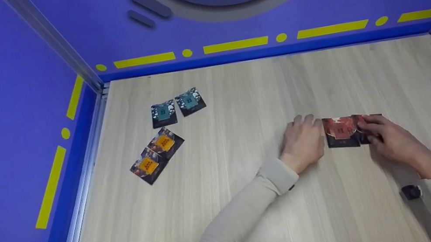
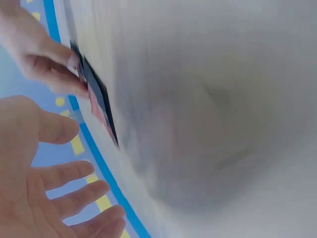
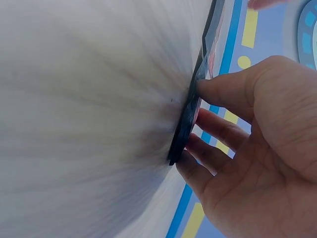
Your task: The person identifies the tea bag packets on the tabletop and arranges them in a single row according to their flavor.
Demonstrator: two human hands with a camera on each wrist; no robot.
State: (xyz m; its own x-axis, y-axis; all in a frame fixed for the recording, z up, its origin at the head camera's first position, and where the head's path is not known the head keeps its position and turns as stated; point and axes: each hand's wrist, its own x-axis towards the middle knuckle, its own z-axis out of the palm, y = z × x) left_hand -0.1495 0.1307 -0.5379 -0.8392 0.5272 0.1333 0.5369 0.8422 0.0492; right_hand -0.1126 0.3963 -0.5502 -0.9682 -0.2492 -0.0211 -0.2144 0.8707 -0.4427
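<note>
Two red-and-black cards lie side by side on the right of the table in the head view. My right hand [image 1: 399, 144] holds the right-hand red card [image 1: 364, 137], its fingers and thumb covering much of the face. In the right wrist view that card [image 3: 185, 126] appears edge-on, between the thumb and the fingers. The left red card [image 1: 340, 132] is fully visible, its edge right against the other. My left hand [image 1: 303, 141] is just left of it, holding nothing; the left wrist view shows its fingers [image 2: 81, 201] spread and relaxed.
Two teal-and-black cards [image 1: 163, 113] lie at the back left of the wooden table [image 1: 235, 135]. Below them, two orange-and-black cards [image 1: 148, 166] lie slanted, edges meeting. Blue panels [image 1: 225, 26] with yellow marks wall the back and sides, with metal rails [image 1: 49, 35] at the corners.
</note>
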